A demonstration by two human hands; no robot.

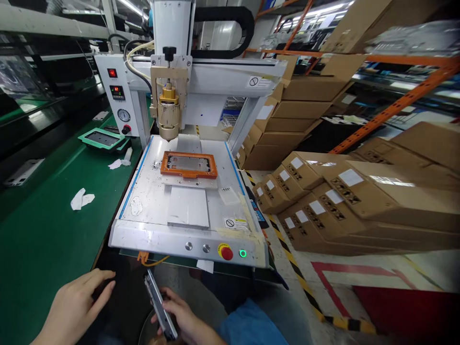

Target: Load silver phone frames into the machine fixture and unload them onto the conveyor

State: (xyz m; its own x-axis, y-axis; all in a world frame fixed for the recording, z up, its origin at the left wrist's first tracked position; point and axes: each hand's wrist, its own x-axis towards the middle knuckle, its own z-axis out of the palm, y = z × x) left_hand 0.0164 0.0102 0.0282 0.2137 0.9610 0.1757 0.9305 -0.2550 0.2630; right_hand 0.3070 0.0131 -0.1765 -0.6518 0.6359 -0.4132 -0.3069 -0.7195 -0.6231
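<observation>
My right hand (181,314) grips a slim, rectangular grey phone frame (158,304), tilted and seen nearly edge-on, below the front of a bench-top machine. To the left, near the edge of the green work surface, my left hand (79,304) holds nothing, its thumb and forefinger apart. On the machine's metal bed (143,206) an orange fixture (214,167) surrounds a grey metal phone frame (189,163). Above and slightly behind the fixture hangs the machine's brass-coloured spindle head (168,115).
A green tray (104,139) and white scraps (82,199) lie on the green conveyor (46,244). The machine's front panel carries a red emergency button (226,253) and a lit green button (243,253). Stacked cardboard boxes (359,206) and an orange rack (398,112) stand right.
</observation>
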